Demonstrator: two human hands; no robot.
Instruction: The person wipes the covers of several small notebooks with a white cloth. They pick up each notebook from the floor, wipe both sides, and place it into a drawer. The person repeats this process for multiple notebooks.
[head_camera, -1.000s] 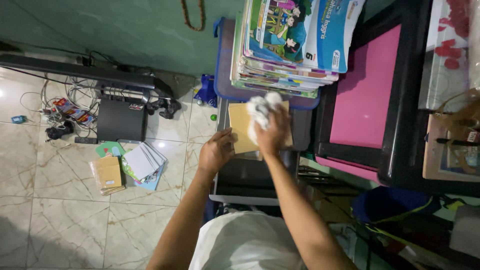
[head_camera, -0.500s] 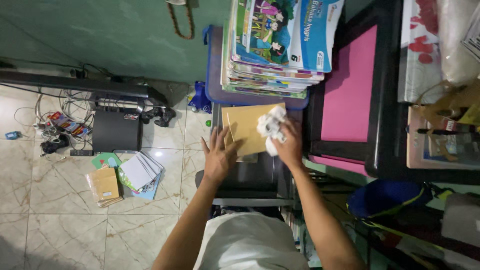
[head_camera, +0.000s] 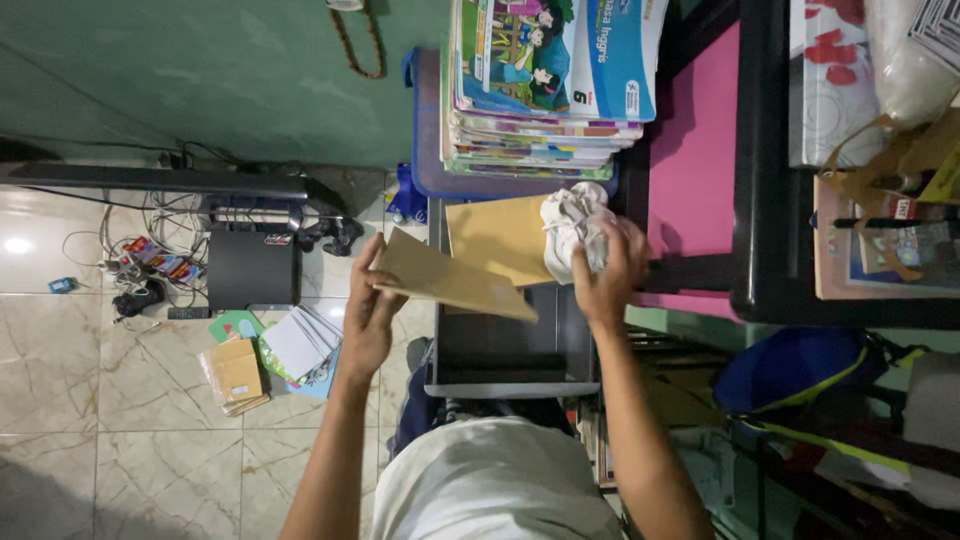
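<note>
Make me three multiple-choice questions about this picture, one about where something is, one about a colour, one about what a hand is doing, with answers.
1. Where is the stack of books?
A. on the floor by the cables
B. on the far end of the surface, beyond the hands
C. under the left hand

2. What colour is the crumpled cloth?
A. white
B. red
C. dark green

3. What is the left hand doing?
A. resting flat and empty
B. gripping the blue bag
C. holding a brown envelope lifted at a tilt

Answers: 1 B, the stack sits past both hands near the green wall. 2 A, the cloth under the right hand is white. 3 C, the left fingers close on the envelope's edge, above a second brown envelope.
</note>
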